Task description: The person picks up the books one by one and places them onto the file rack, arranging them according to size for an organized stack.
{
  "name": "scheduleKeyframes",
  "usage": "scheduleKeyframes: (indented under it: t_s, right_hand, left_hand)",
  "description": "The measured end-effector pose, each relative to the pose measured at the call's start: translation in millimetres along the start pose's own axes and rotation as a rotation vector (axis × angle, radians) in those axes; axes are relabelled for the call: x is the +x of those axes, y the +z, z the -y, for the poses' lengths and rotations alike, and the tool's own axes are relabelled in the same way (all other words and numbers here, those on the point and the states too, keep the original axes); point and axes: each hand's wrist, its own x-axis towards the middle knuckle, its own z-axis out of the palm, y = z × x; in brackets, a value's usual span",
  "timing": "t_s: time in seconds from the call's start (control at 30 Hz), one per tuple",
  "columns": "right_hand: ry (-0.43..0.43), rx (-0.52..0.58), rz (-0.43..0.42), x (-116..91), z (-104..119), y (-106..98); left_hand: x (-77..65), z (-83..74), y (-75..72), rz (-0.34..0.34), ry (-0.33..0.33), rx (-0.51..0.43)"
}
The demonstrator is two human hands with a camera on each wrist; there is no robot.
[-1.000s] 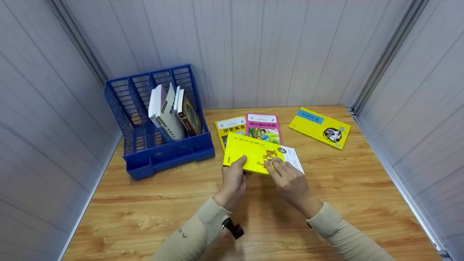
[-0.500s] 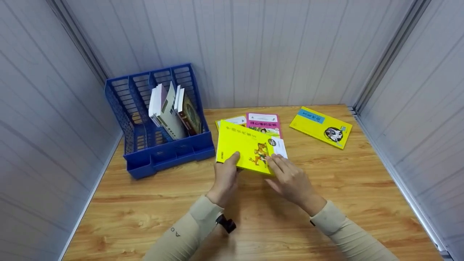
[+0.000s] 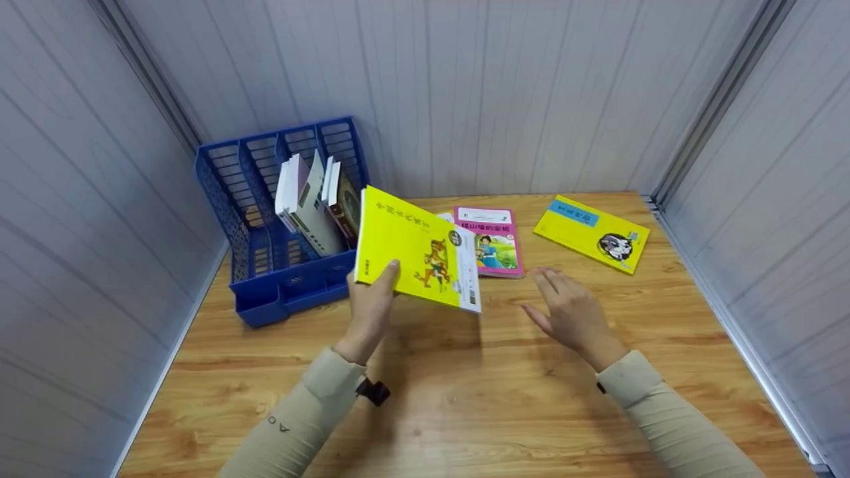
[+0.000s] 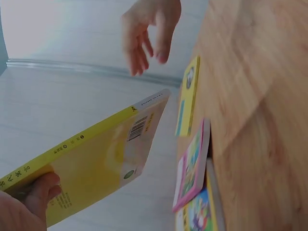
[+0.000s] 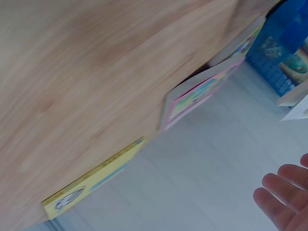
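My left hand [image 3: 372, 305] grips a yellow book [image 3: 405, 245] by its lower left part, thumb on the cover and fingers beneath. The book is tilted in the air, partly in front of the blue file rack [image 3: 265, 295]. In the left wrist view its spine and its back with a barcode [image 4: 137, 129] show. Off to the right, my right hand [image 3: 574, 315] is held above the table with loose fingers and nothing in them. A pink book [image 3: 498, 249] lies just behind the hands, partly over another book [image 4: 199, 211] that the held one mostly hides in the head view.
Several books [image 3: 315, 216] stand upright in the right-hand compartments of the rack. A second yellow book [image 3: 591, 232] with a blue label lies at the back right of the wooden table [image 3: 505, 411]. Grey panel walls [image 3: 498, 99] enclose the table at the back and sides.
The left hand has carried the yellow book left towards the rack and tipped it more upright. My right hand has come off the book and moved right.
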Motion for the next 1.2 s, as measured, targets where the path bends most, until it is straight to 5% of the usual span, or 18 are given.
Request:
scheduleKeyframes:
  t_s: [0.27,0.73,1.2]
  right_hand:
    - [0.128,-0.041,0.073,-9,-40,8]
    - [0.373,-0.037,0.350,-20,-104,16]
    - [0.541,0.071,0.586,-35,-146,25]
  left_hand:
    - [4.0,-28.0,-34.3,-0.060,0.132,0.185]
    - [1.4,-67.2,-97.2,-0.147,0.233,0.249]
    - [-10.4,-102.5,-138.3,-0.275,0.372,0.216]
